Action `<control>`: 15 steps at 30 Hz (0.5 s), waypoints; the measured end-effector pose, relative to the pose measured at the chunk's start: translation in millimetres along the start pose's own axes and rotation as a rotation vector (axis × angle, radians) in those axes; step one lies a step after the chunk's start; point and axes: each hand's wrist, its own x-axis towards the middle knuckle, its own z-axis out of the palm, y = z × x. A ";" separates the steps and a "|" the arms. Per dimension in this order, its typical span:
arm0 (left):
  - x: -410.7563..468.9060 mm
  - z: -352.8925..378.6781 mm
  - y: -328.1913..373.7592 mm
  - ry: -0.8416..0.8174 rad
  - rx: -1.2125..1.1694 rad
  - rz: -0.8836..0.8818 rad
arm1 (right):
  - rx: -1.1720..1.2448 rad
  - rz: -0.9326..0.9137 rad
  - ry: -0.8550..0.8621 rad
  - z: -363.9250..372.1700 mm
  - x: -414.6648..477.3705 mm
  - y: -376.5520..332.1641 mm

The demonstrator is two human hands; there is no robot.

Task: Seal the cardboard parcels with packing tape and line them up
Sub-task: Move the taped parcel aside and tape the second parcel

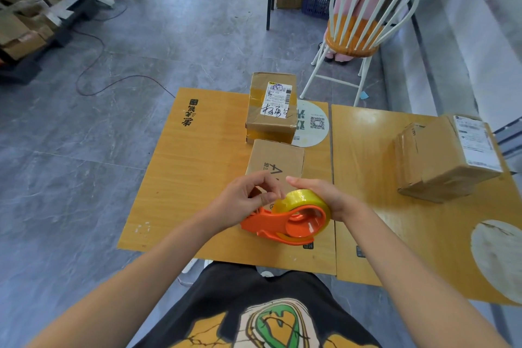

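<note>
fingers (303, 183) — snug round tape dispenser (282, 222)

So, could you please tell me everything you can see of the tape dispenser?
The dispenser is orange plastic: a round hub carrying a roll of yellowish clear tape and a tapered handle pointing left. It is held on its side, hub facing up, over the table's near part, before the nearest box. The right hand grips the tape; the left hand seems to pinch its loose end.
</note>
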 end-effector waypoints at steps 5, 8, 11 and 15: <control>3.2 -0.8 8.5 -0.005 -0.046 -0.031 | -0.013 0.002 -0.046 2.0 -3.2 -5.0; 4.7 -1.4 9.2 0.050 -0.133 -0.035 | -0.003 0.005 -0.055 0.8 -4.1 -7.1; 4.9 -5.4 11.7 0.054 -0.223 -0.047 | 0.015 -0.013 -0.071 -1.0 -7.5 -8.0; 6.9 -10.4 21.9 0.060 -0.341 -0.016 | 0.072 -0.035 -0.106 -4.0 -13.1 -9.0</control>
